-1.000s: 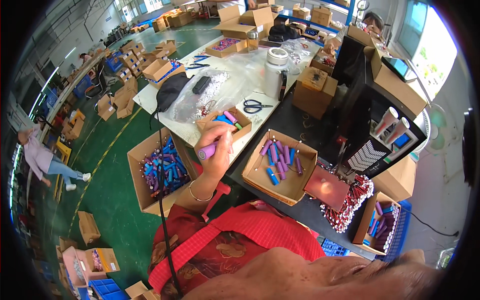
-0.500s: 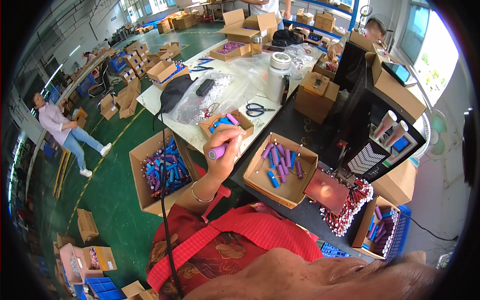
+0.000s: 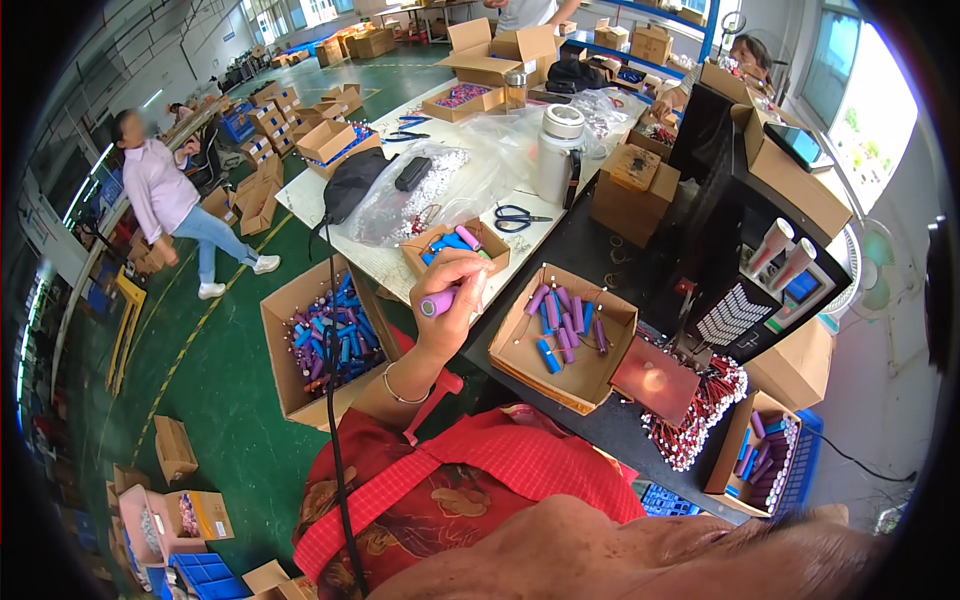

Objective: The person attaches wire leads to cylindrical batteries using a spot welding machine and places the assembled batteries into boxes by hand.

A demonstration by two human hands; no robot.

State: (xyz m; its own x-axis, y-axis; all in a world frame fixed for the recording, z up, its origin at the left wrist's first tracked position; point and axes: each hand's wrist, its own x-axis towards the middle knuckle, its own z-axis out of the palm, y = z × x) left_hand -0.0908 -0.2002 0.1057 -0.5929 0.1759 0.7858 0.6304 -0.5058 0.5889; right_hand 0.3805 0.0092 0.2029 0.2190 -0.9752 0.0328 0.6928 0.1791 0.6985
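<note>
Left hand [image 3: 455,285]: I clamp a purple cylindrical cell [image 3: 436,304], end exposed, presumably for viewing.
Cell: between deep carton [image 3: 273,340] and shallow tray [image 3: 580,378].
Wired cells [image 3: 577,312]: tray-walled, likely against rolling.
Right hand: out of view.

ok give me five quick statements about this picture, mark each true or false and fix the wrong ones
1. The left hand holds a purple cell. True.

2. The scissors lie inside the shallow box. False: the scissors lie on the white table.

3. The shallow box holds both purple and blue cells. True.

4. The large carton left of the hand holds only purple cells. False: the large carton holds many blue ones too.

5. The right hand is out of view. True.
</note>
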